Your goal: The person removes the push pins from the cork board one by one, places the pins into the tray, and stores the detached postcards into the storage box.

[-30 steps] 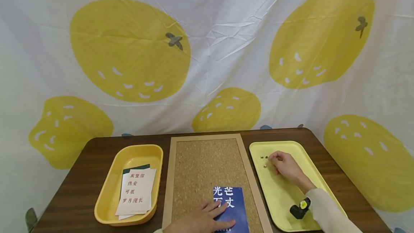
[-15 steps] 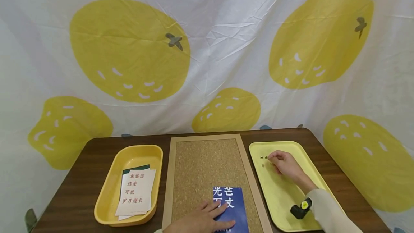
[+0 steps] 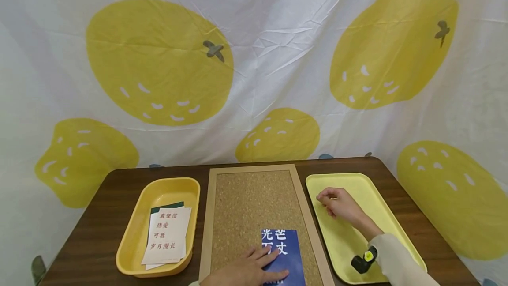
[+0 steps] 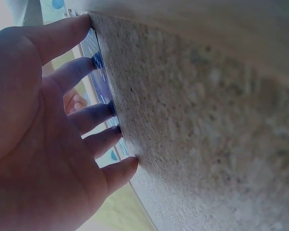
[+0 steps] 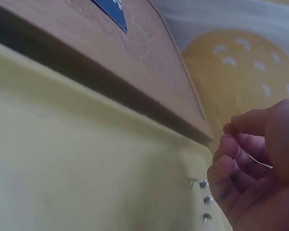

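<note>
My left hand (image 3: 246, 268) lies with fingers spread on a blue card (image 3: 291, 250) with white lettering, near the front of the framed corkboard (image 3: 254, 189). In the left wrist view, the fingertips (image 4: 111, 107) press down along the board. My right hand (image 3: 337, 204) is over the left side of the yellow tray (image 3: 353, 244), fingers curled, thumb and forefinger together. Whether anything sits between those fingertips cannot be told. Several thumbtacks (image 5: 207, 199) lie beside that hand in the right wrist view; it hides them from the head view.
To the left of the corkboard stands a deeper orange-yellow basin (image 3: 128, 246) holding a few cards (image 3: 166, 242). All of this sits on a dark wooden table (image 3: 91, 233), with a lemon-print cloth (image 3: 254, 78) hanging behind. A black wrist camera (image 3: 363, 260) is strapped to my right wrist.
My right hand has shifted left across the tray, covering the thumbtacks seen before. One thumbtack had slid slightly left beforehand. My left hand and the blue card have stayed put.
</note>
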